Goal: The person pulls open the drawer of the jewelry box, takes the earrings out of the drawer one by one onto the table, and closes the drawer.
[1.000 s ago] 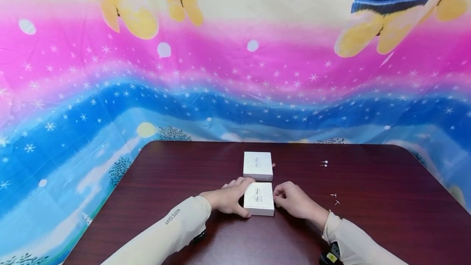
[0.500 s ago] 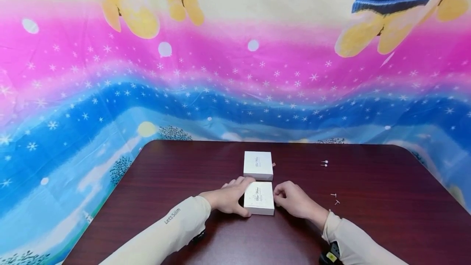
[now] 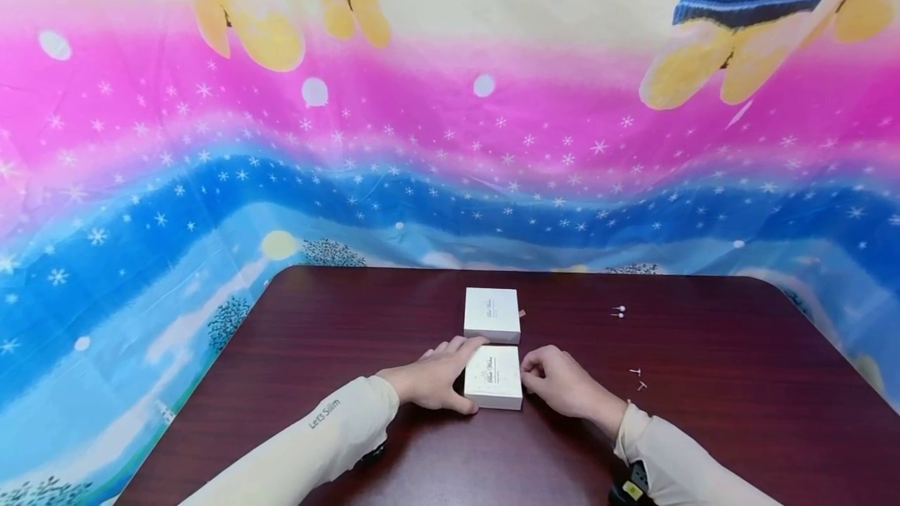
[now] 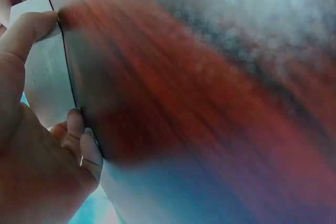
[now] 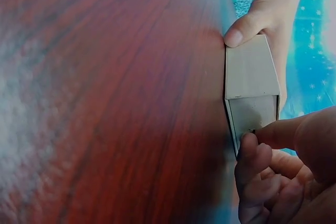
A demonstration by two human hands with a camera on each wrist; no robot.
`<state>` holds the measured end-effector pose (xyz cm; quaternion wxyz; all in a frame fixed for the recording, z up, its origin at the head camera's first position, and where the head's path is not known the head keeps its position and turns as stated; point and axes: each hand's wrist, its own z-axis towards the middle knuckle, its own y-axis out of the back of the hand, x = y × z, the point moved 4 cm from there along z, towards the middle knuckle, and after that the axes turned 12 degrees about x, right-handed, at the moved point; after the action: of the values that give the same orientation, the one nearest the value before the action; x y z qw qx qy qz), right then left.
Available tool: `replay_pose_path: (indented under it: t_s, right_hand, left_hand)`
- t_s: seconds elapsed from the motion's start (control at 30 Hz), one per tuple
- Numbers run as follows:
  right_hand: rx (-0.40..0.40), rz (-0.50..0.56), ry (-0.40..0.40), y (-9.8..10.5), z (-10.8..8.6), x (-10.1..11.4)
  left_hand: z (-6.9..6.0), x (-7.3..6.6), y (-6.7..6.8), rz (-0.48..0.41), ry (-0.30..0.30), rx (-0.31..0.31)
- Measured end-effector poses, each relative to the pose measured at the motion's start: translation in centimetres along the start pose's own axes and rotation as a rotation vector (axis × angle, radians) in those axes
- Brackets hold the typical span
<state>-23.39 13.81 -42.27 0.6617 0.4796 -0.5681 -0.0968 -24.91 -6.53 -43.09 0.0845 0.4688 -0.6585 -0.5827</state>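
Note:
Two white lidded-looking paper boxes with dark lettering lie on the table in the head view. My left hand (image 3: 430, 378) grips the nearer box (image 3: 493, 378), its thumb at the near edge and its fingers at the far side. At that box's right end, my right hand (image 3: 562, 383) pinches thumb and forefinger together. The right wrist view shows this end as a drawer face (image 5: 245, 116) set inside a sleeve, with the pinch at its middle, on a pull tab mostly hidden by the fingers. The farther box (image 3: 491, 312) has a small brownish tab (image 3: 523, 312) on its right side.
The dark red wooden table (image 3: 351, 311) carries two pearl-headed studs (image 3: 619, 311) at the back right. Two small pale pin-like pieces (image 3: 638, 379) lie nearer, right of my right hand. A printed cloth (image 3: 450, 131) hangs behind the table.

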Motion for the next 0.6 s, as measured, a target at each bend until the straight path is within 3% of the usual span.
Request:
replay_pose_path:
  t_s: [0.6]
  right_hand:
    - [0.011,0.066,-0.022,0.08,0.01,-0.04]
  left_hand:
    - [-0.35,-0.04,-0.39,0.001,0.008,-0.033]
